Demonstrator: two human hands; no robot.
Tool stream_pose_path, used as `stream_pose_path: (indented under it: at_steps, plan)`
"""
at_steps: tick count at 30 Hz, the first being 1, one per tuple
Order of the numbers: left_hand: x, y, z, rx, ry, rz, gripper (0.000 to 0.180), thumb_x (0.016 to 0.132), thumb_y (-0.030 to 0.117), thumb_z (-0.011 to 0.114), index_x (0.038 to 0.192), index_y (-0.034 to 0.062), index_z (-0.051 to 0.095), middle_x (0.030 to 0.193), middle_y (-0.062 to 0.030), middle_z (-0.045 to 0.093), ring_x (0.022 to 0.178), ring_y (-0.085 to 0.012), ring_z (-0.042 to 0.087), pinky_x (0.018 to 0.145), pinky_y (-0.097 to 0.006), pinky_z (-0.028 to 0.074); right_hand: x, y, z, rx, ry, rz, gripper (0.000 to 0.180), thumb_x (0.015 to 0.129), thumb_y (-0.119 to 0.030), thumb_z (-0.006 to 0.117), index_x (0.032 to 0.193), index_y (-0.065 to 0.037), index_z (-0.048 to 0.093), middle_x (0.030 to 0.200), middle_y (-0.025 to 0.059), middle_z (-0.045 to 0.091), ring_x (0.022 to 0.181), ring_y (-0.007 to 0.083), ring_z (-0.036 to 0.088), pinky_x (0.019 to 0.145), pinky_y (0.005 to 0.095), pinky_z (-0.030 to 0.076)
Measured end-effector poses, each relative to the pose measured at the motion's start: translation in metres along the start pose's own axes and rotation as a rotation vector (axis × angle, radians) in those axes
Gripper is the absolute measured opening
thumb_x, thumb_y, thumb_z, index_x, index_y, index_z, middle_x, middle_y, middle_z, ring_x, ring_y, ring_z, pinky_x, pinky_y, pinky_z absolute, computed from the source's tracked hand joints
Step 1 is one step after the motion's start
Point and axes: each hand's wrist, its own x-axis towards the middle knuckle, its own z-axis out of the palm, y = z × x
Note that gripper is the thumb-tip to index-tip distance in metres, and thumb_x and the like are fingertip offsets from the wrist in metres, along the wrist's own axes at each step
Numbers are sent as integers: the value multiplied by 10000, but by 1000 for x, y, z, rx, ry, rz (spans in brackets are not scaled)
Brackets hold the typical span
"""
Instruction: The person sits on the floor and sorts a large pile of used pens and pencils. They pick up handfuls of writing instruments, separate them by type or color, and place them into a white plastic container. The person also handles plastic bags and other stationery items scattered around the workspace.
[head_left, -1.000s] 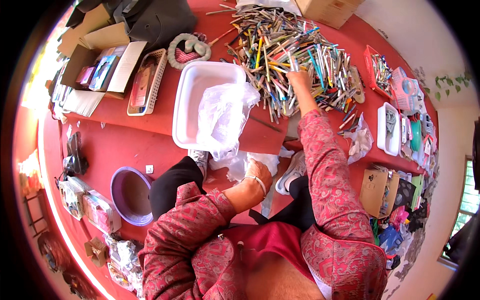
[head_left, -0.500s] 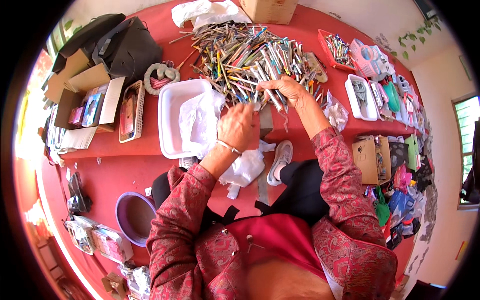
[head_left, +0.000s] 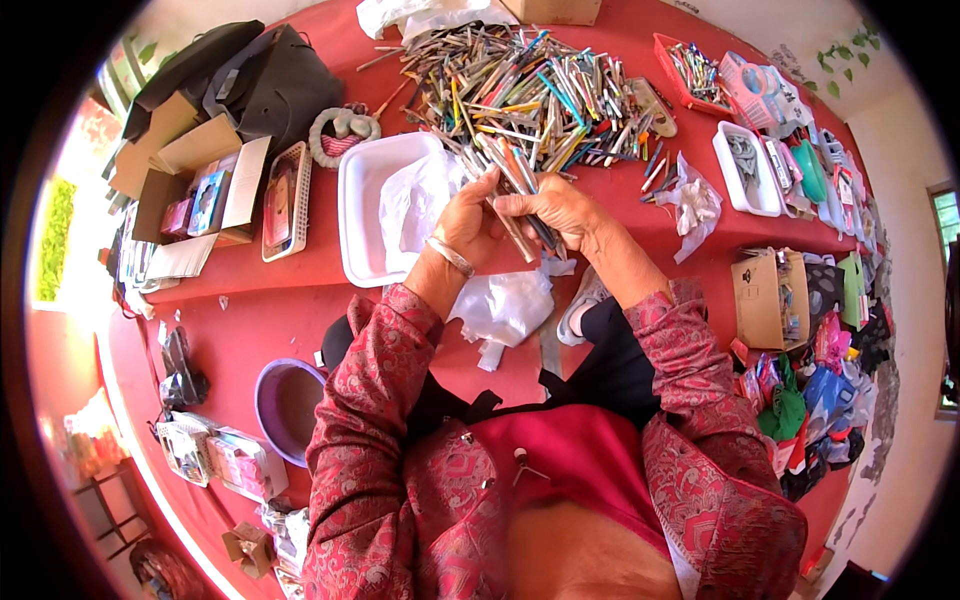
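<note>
A loose bundle of pens [head_left: 513,172], mostly white and grey with an orange one, is between my hands at the near edge of the big pile. My right hand [head_left: 568,212] grips the bundle from the right, its thumb across the shafts. From the left, my left hand [head_left: 468,222] is closed against the same bundle, its lower fingers partly hidden. Beyond them spreads the heaped pile of pens and pencils [head_left: 480,80] in many colours. Left of my left hand stands a white plastic tub [head_left: 362,225] with a clear plastic bag [head_left: 415,205] in it.
A crumpled plastic bag [head_left: 695,205] lies to the right, near a white tray [head_left: 735,200] and a red basket [head_left: 668,50] of pens. To the left are an open cardboard box [head_left: 235,195] and a narrow basket [head_left: 300,215]. A purple bucket [head_left: 268,410] stands lower left.
My hands, apart before, have come together around a bundle of pens. The right hand has drawn back from the pile toward me. The view has shifted slightly.
</note>
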Motion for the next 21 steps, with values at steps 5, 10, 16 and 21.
stream_pose_path:
  at_steps: [5,10,16,21]
  plan:
    - [8,2,1,-2,185,102,290,897,278,346,944,22,475,782,-149,565,548,-307,571,558,-456,506,5,2,-7,105,24,119,165,761,-204,610,784,-48,563,537,6,505,376,82,452,324,212,354]
    - [14,8,-5,-27,68,185,317,905,301,315,1004,43,472,892,-127,559,754,-278,567,645,-451,473,4,-6,-6,188,95,11,184,784,-223,575,874,-63,577,670,8,538,374,73,456,300,210,358]
    - [11,12,-4,-224,90,250,281,907,220,321,997,-25,428,1021,-150,506,900,-253,515,796,-383,426,-2,-13,-26,202,56,-121,185,717,-61,571,894,-9,567,747,95,612,382,49,444,313,161,321]
    - [11,15,-20,-267,48,224,272,906,208,331,982,-33,434,978,-169,527,878,-282,532,784,-396,452,-16,-27,-8,-202,-44,-329,320,665,-7,575,984,-31,565,781,33,581,542,27,485,380,135,316]
